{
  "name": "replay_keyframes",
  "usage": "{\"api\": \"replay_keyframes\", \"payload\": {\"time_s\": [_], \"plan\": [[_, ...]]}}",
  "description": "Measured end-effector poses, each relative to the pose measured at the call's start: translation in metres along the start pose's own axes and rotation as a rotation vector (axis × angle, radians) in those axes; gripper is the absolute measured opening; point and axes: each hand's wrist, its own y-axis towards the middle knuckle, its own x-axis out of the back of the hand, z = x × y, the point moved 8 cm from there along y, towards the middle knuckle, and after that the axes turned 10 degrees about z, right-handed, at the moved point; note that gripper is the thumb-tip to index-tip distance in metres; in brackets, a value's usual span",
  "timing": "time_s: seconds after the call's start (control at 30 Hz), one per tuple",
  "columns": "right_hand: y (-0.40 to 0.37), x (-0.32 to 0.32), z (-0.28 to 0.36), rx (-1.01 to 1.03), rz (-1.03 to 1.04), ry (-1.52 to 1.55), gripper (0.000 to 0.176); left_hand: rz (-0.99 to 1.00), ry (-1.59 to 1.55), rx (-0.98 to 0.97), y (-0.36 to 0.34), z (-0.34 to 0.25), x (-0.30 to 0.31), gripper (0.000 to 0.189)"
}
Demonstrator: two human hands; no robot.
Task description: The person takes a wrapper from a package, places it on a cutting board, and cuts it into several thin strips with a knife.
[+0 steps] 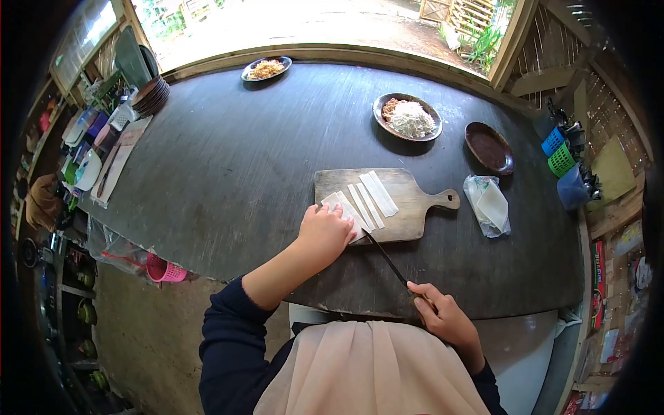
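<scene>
Head view: flattened left hand pins sheet by board's near-left corner; right hand grips knife (slanting far-left to sheet).

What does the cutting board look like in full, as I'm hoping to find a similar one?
The cutting board looks wooden: a flat, light-brown, roughly rectangular slab with darker patches. A narrow handle, with a hole near its end, points right. It lies flat on the dark table. Pale strips and a wider pale piece rest on it, the latter pressed by the left hand. The knife crosses its near edge; whether it touches is unclear.
</scene>
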Motion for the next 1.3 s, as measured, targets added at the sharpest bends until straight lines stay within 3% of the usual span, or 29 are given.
{"api": "replay_keyframes", "payload": {"time_s": [0.47, 0.57, 0.63, 0.93, 1.3], "plan": [[0.021, -0.002, 0.002, 0.019, -0.036, -0.019, 0.031, 0.033, -0.078, 0.057, -0.006, 0.006, 0.01, 0.034], [0.039, -0.001, 0.012, 0.1, -0.023, -0.014, 0.032, 0.117, -0.165, 0.088, -0.007, 0.014, 0.011, 0.037], [0.05, -0.003, 0.017, -0.019, 0.077, 0.08, 0.033, 0.104, -0.261, 0.116, -0.007, 0.021, 0.014, 0.044], [0.081, -0.005, 0.023, 0.004, 0.096, 0.088, 0.034, 0.133, -0.294, 0.112, -0.008, 0.029, 0.008, 0.061], [0.085, -0.008, 0.023, 0.048, 0.085, 0.162, 0.035, 0.119, -0.328, 0.075, -0.008, 0.028, 0.007, 0.065]]}}
